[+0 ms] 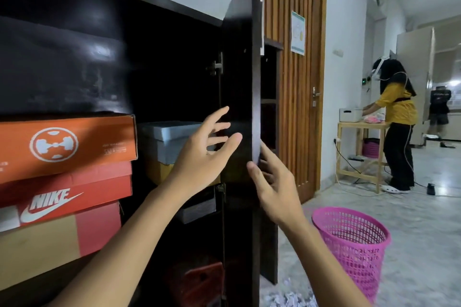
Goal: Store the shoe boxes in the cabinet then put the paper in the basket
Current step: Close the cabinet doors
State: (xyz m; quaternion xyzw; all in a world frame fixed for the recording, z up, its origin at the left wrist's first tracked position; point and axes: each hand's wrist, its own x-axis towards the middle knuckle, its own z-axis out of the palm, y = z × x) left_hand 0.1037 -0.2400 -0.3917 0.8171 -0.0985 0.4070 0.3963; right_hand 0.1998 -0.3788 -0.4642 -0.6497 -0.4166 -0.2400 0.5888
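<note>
The dark cabinet [174,62] stands open in front of me. On its left shelf are stacked an orange shoe box [67,144], a red Nike box [74,192] and a tan and pink box [57,239]. Further in, a grey box [164,139] sits on a yellow one [159,172]. My left hand [202,157] hovers open, fingers spread, in front of the grey box. My right hand [274,184] touches the edge of the cabinet door [255,107] with straight fingers. The pink mesh basket [354,244] stands on the floor at right. Shredded paper [287,299] lies on the floor.
A dark box [197,207] and a red box [202,281] sit on lower shelves. A slatted wooden door [296,82] is behind the cabinet door. Another person [396,117] works at a small wooden table [359,152] further back right, with cables on the floor.
</note>
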